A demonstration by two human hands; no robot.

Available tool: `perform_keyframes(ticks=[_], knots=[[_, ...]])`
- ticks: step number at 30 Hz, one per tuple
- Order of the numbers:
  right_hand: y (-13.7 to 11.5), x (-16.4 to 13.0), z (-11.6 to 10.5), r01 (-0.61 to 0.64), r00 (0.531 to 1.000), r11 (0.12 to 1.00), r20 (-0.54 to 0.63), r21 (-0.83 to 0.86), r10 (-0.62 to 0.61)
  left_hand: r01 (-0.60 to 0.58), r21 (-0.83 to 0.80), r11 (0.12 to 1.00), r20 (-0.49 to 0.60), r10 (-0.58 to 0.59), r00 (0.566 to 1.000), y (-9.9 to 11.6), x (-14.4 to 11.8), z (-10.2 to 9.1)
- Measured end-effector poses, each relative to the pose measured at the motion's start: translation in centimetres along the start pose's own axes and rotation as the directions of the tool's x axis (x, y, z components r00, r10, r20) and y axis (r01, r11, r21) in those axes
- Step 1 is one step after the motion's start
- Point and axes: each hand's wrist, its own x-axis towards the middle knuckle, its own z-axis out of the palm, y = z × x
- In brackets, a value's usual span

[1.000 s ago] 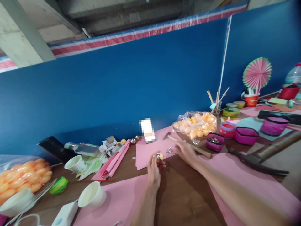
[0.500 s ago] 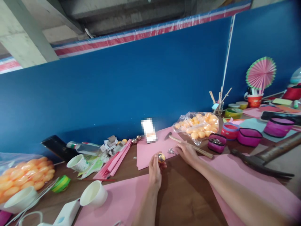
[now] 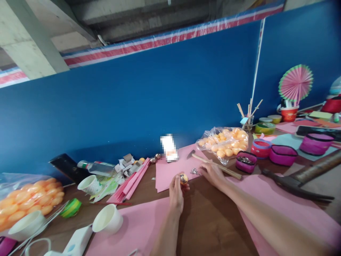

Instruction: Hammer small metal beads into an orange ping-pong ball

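Observation:
In my left hand [image 3: 177,192] is a small orange ball [image 3: 184,179] with silvery pieces covering part of its surface. The fingers curl around it, just above the near edge of the pink paper [image 3: 166,174]. A little pile of shiny metal tacks [image 3: 195,171] lies on that paper to the ball's right. My right hand [image 3: 214,174] rests at the right side of the pile, fingertips drawn together by the tacks. Whether a tack is pinched there is too small to see. Behind the right hand, a hammer [image 3: 221,166] with a wooden handle lies across the paper.
A clear bag of orange balls [image 3: 229,142] sits behind the hammer. Purple fabric bowls [image 3: 282,155] and a larger hammer [image 3: 293,183] are at right. Paper cups [image 3: 108,218], folded pink strips [image 3: 130,181] and another bag of balls [image 3: 32,195] are at left.
The view has shifted very slightly. The ball in my left hand has turned a little; my right hand stays beside the tacks.

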Motion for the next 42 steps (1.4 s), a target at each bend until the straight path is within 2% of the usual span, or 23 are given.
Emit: perform_keyframes(ticks=[23, 31, 42], knots=[[0.42, 0.04, 0.49, 0.027, 1.000, 0.999, -0.009, -0.039, -0.028, -0.011, -0.045, 0.999, -0.010, 0.010, 1.000, 0.20, -0.16, -0.01], [0.52, 0.12, 0.53, 0.028, 1.000, 0.999, -0.006, -0.034, -0.028, -0.033, 0.084, 0.996, -0.023, 0.035, 0.999, 0.41, -0.22, 0.06], [0.52, 0.16, 0.73, 0.008, 1.000, 0.999, -0.023, -0.043, -0.009, -0.043, 0.082, 0.996, 0.062, 0.038, 0.997, 0.74, -0.71, 0.21]])
